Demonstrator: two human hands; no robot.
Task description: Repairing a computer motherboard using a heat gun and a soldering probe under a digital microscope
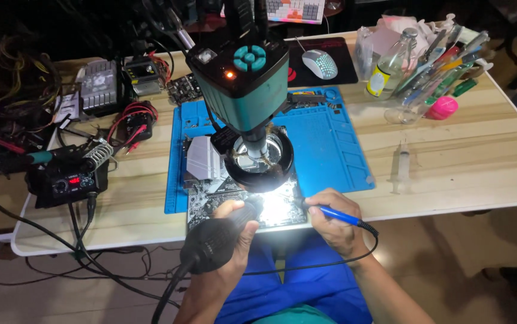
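Item, nearest: our left hand (pixel 234 219) wrapped tight around a thick black hot-air handle (pixel 213 243), its hose trailing off the near table edge. Our right hand (pixel 330 216) pinches a slim blue soldering iron (pixel 336 213) like a pen, its cord looping down across the lap. Both nozzle and tip point inward at the same brightly lit patch.

Item: circuit board (pixel 210 207), flat on the blue work mat (pixel 330 150), overhanging the mat's near edge, just under the ring light. We judge it stiff, light and fragile, best held by its bare edges, never by the components.

Item: teal microscope head (pixel 240 78) hanging directly above the board; headroom beneath looks tight, so tools enter low from the sides.

Item, left: soldering station (pixel 63 183) amid tangled cables.

Item, right: bare wooden table (pixel 468 156) with a syringe (pixel 402 165), giving the freest room.

Item, far: glass bottle (pixel 393 63), pen cup (pixel 435 66), white mouse (pixel 320 63).
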